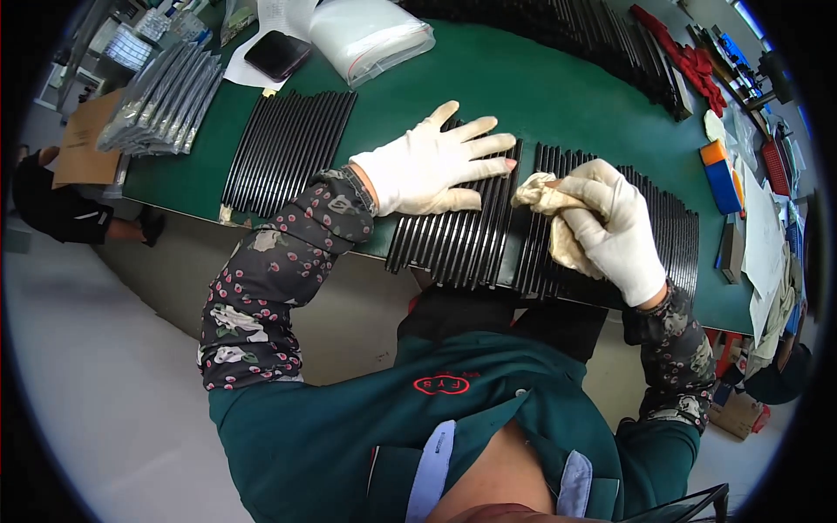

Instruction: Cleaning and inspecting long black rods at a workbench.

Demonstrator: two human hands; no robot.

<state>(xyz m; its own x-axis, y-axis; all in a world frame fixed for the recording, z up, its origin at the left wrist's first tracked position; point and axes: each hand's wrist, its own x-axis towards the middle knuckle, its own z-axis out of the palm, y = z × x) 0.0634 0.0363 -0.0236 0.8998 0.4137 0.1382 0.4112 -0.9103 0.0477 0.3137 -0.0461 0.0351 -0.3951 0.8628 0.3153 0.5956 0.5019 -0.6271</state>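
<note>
My left hand (433, 166), in a white glove with one bare fingertip, lies flat with fingers spread over a row of thin black rods (449, 248). In my right hand (617, 228), also white-gloved, a crumpled cream cloth (568, 247) is gripped between thumb and fingers. The cloth hangs over a second row of black rods (536, 261), just right of the first; whether it touches them I cannot tell. More black rods (676, 227) lie side by side beyond my right hand. Another row of black rods (288, 148) rests to the left of my left hand.
Bagged bundles (166, 100) are stacked at the far left beside a cardboard box (87, 139). A phone (277, 56) and plastic bags (370, 37) lie at the back. More dark rods (602, 35) and a red cloth (680, 57) sit back right, a blue-orange box (722, 177) at right. Another person (61, 205) is at far left.
</note>
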